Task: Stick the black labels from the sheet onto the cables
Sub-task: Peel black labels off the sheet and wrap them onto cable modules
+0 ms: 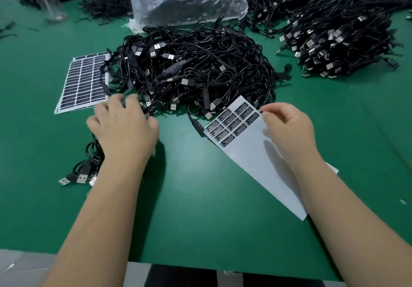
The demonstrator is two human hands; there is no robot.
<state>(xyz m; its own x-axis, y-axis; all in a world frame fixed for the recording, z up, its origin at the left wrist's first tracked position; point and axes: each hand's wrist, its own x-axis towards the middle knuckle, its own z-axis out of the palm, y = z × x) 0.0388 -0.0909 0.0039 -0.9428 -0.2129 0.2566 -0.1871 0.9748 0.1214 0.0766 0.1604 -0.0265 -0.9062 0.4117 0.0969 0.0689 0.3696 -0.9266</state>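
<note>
Both forearms reach over the green table point(200, 197). Nearest the right hand point(287, 126) lies the label sheet point(249, 153), mostly bare, its long axis slanting away toward the cable pile point(194, 68). Thumb and forefinger pinch at the sheet's far right corner, seemingly lifting a black label point(253, 118), though that is hard to confirm. Over at the pile's near edge, the left hand point(122, 126) has its fingers curled round a cable point(146, 114).

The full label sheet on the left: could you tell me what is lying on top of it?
Black cables from the middle pile cross the full label sheet's right edge, hiding the labels beneath.
</note>
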